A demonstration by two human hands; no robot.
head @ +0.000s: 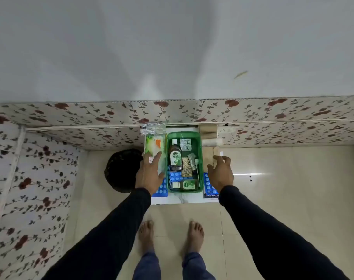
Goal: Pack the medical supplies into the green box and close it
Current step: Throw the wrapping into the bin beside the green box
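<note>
The green box (201, 156) stands open on a small white table (184, 199). Inside lie a brown Dettol bottle (175, 156), a silver blister strip (185, 144), a blue blister pack (175, 176), a small green bottle (187, 185) and some wrapped items. My left hand (149, 172) rests on a white-and-green packet (153, 147) just left of the box, fingers spread over it. My right hand (220, 172) hovers open right of the box, above a blue blister pack (209, 186). Beige rolled bandages (208, 136) lie at the back right.
A foil packet (153, 128) sits behind the white-and-green one. Another blue blister pack (161, 191) pokes out under my left wrist. A black bin (121, 170) stands on the floor at the left. Floral-covered walls enclose the back and left; my bare feet stand on tiles below.
</note>
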